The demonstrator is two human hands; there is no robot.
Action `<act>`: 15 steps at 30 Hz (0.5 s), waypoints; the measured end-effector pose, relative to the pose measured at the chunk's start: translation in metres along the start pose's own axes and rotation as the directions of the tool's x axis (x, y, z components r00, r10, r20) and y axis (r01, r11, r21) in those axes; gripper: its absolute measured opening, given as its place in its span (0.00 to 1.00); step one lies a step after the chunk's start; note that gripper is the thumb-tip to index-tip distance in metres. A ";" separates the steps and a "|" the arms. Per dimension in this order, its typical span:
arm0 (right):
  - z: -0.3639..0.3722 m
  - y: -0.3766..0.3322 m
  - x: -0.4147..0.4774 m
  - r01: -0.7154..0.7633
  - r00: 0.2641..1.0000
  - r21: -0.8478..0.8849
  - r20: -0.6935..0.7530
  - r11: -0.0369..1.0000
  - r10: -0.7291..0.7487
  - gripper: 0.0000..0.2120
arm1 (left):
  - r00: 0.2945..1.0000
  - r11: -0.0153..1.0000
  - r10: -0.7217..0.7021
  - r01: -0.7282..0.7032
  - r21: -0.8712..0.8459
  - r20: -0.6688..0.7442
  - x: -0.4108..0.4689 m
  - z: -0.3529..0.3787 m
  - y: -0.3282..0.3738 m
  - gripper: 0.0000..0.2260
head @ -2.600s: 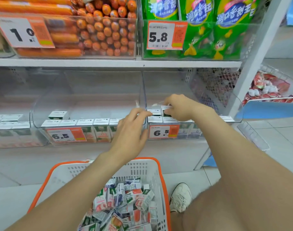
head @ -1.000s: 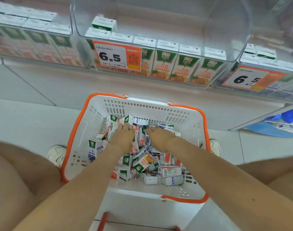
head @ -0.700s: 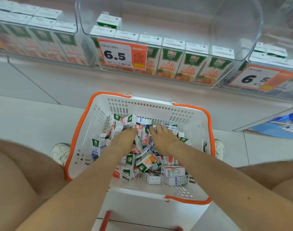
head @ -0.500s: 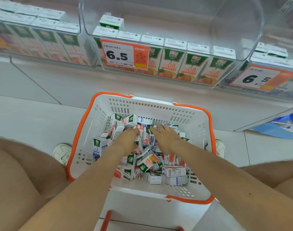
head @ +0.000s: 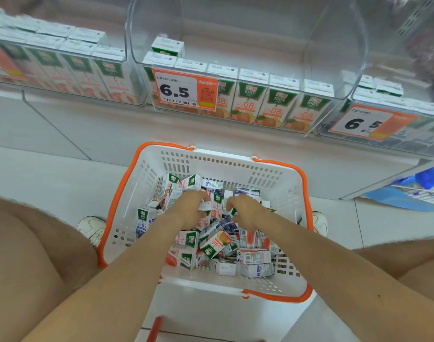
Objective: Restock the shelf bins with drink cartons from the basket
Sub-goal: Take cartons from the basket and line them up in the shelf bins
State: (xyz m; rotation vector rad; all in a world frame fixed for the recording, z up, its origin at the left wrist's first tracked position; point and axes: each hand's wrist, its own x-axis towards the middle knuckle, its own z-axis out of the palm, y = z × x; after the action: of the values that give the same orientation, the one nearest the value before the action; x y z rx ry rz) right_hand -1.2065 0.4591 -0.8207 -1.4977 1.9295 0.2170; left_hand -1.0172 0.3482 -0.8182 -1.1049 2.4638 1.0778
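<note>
Both hands are down in the white plastic basket with an orange rim (head: pixel 272 183), which sits on the floor between the person's knees. It holds a loose heap of small drink cartons (head: pixel 218 245) lying at all angles. The left hand (head: pixel 186 211) has its fingers curled round a small white carton (head: pixel 204 206) at the top of the heap. The right hand (head: pixel 248 211), just beside it, has its fingers bent down among the cartons. Whether it has hold of 1 I cannot tell, as the fingertips are buried.

The clear plastic middle shelf bin (head: pixel 339 70) lies straight ahead of and above both hands, beyond the basket's far wall. Its front row of orange-juice cartons (head: pixel 272 104) stands with long axes vertical and printed fronts facing out, partly behind an orange price tag marked 6.5 (head: pixel 183 91). 1 lone carton (head: pixel 167 46) stands behind the row's left end, with bare room beside it.

The held carton lies tilted, so it probably needs turning upright on the way up. The left hand is nearer that bin's left end. The right hand is nearer its right end and the neighbouring right-hand bin (head: pixel 395 144). The held carton's flavour is unreadable, so its proper bin is uncertain.
</note>
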 end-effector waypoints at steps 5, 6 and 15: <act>-0.034 -0.009 -0.028 0.009 0.995 0.147 -0.097 0.989 0.006 0.12 | 0.996 0.994 0.027 -0.035 -0.099 -0.080 -0.013 -0.020 0.017 0.19; -0.045 -0.009 -0.034 0.004 0.993 0.193 -0.119 0.981 0.019 0.10 | 0.995 0.991 0.032 -0.044 -0.126 -0.091 -0.017 -0.025 0.023 0.17; -0.170 -0.030 -0.132 0.110 0.953 0.047 -0.289 0.993 -0.092 0.21 | 0.941 0.956 0.189 -0.242 -0.166 -0.282 -0.059 -0.088 0.094 0.18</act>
State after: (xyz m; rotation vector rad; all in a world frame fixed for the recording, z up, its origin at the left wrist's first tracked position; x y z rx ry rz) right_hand -1.2329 0.4669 -0.6056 -1.6538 2.0535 -0.1125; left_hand -1.0370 0.3601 -0.6788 -1.1157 2.7905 1.3447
